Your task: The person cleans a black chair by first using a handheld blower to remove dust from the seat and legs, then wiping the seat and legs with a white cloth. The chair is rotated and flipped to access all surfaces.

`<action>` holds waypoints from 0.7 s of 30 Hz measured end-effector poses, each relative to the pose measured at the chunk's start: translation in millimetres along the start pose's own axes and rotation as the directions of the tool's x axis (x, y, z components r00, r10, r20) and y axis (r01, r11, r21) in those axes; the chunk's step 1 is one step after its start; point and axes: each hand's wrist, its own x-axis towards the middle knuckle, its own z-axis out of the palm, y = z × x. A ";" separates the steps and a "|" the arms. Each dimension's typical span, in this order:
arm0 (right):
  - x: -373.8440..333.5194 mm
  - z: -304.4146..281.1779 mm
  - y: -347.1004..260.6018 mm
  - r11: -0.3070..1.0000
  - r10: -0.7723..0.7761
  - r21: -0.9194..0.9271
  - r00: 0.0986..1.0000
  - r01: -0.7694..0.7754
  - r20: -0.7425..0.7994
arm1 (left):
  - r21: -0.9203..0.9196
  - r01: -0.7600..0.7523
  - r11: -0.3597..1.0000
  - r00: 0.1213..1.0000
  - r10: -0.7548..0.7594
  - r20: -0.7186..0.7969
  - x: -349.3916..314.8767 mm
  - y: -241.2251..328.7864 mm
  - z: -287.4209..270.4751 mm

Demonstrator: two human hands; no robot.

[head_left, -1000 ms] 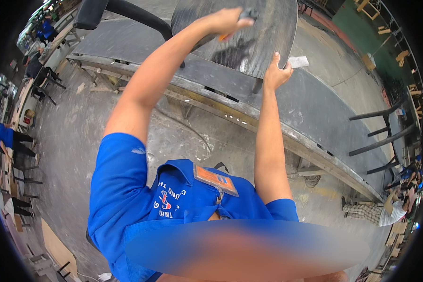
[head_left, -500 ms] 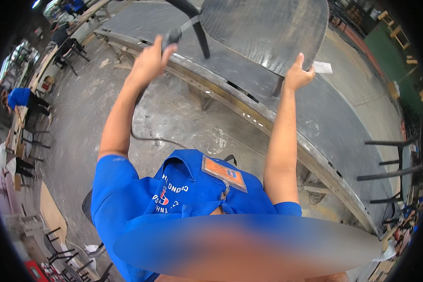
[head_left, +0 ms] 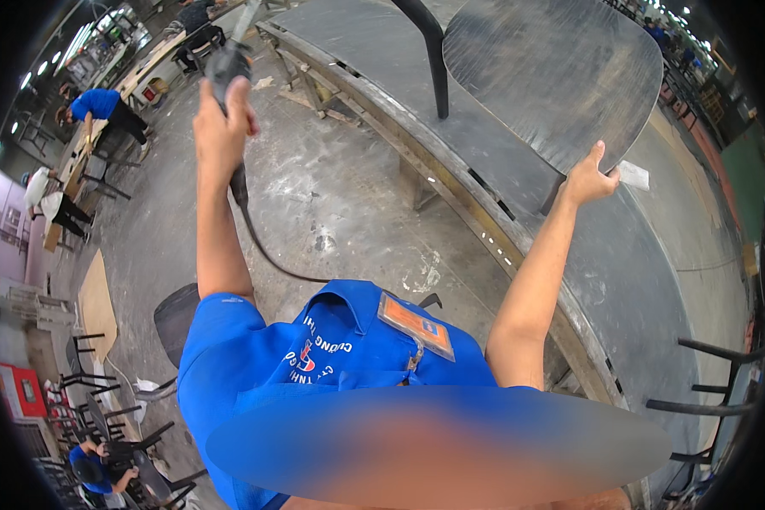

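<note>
A corded tool [head_left: 228, 66] is gripped in the left hand [head_left: 221, 132], a dark chair [head_left: 552, 76] in the right hand [head_left: 588, 180]

The tool's black body is wrapped by the curled fingers of the left hand, with the thumb pressed along its near side. Its pale, narrow end (blurred at the top of the view) is pointed up and away from those fingers. A dark cord [head_left: 268, 255] is hung below them and curved toward the blue shirt [head_left: 314, 340]. The tool is held over the bare floor [head_left: 340, 178], well apart from the chair.

The chair is set on the grey tabletop [head_left: 616, 272], its broad, rounded panel spread just beyond the right fingers. The panel's near rim is held by those fingers, the thumb laid on its upper face and the others partly hidden. A dark, bent chair part [head_left: 438, 76] is seen to the left of the right fingers, across the panel. Just beside them, on the right, a small white piece [head_left: 634, 175] is shown; whether it is touched cannot be told. Farther to the right of those fingers, and nearer the wearer, dark chair legs [head_left: 718, 406] are seen. Well to the left of the left fingers, a co-worker [head_left: 98, 106] in blue is pictured bent forward.
</note>
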 end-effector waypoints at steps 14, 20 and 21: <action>25.9 28.7 43.5 0.996 -0.089 0.018 0.996 0.089 0.005 | -0.295 -0.113 0.949 0.384 0.316 0.867 -48.0 17.4 59.0; 33.1 40.3 57.5 0.999 0.023 0.026 0.993 -0.027 0.115 | -0.339 0.038 0.940 0.297 0.313 0.902 -90.9 10.5 70.1; 35.4 42.1 56.5 0.996 0.054 0.068 0.994 -0.060 0.095 | -0.247 -0.004 0.969 0.511 0.214 0.832 -90.5 6.2 66.3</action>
